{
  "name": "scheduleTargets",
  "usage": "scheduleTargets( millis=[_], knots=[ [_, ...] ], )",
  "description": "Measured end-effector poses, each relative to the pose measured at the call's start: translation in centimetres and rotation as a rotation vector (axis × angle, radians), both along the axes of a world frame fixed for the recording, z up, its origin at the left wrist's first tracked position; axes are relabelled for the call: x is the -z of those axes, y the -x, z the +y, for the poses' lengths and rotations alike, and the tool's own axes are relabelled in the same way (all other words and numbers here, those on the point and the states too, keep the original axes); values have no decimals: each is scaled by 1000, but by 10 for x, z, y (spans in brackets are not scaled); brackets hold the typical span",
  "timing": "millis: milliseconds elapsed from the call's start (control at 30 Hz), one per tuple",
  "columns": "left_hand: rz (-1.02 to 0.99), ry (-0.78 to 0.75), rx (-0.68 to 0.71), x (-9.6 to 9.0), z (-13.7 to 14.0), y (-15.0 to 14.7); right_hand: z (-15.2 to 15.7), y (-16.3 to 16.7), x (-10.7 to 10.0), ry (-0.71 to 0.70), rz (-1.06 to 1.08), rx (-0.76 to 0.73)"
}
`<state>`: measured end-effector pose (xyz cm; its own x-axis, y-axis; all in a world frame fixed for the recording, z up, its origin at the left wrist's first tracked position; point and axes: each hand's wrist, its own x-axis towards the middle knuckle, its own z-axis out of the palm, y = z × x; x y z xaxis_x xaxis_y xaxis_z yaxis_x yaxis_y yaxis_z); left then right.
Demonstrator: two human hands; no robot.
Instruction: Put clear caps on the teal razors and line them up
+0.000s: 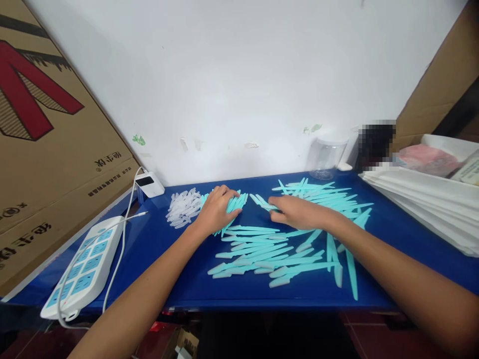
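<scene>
Many slim turquoise eyebrow razors lie on the blue table. My left hand (217,207) rests over a tight pile of turquoise razors (237,202), thumb and fingers apart; its fingertips are partly hidden. My right hand (288,212) is closed around a few razors (261,201), whose ends stick out to the left, towards that pile. Left of my left hand is a heap of small translucent whitish pieces (183,207), perhaps blade caps. A loose spread of razors (258,252) lies in front of my hands, and another group (325,194) lies behind my right forearm.
At left stand a white power strip (88,264) with a cable and a small white device (149,184) with a dark screen. A large cardboard box (56,149) rises beyond them. A clear jar (325,157) stands by the wall; white trays (422,199) are stacked at right.
</scene>
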<state>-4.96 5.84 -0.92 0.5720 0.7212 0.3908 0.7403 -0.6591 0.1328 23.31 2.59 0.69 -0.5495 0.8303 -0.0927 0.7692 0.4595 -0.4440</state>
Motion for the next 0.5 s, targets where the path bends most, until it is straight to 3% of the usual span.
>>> scheduleTargets(
  millis=[233,500],
  knots=[
    [-2,9,13,2,1,0,-19,21,-8,50,85,-67],
    [13,-31,-24,9,5,1,-21,27,8,-7,72,-173]
  ],
)
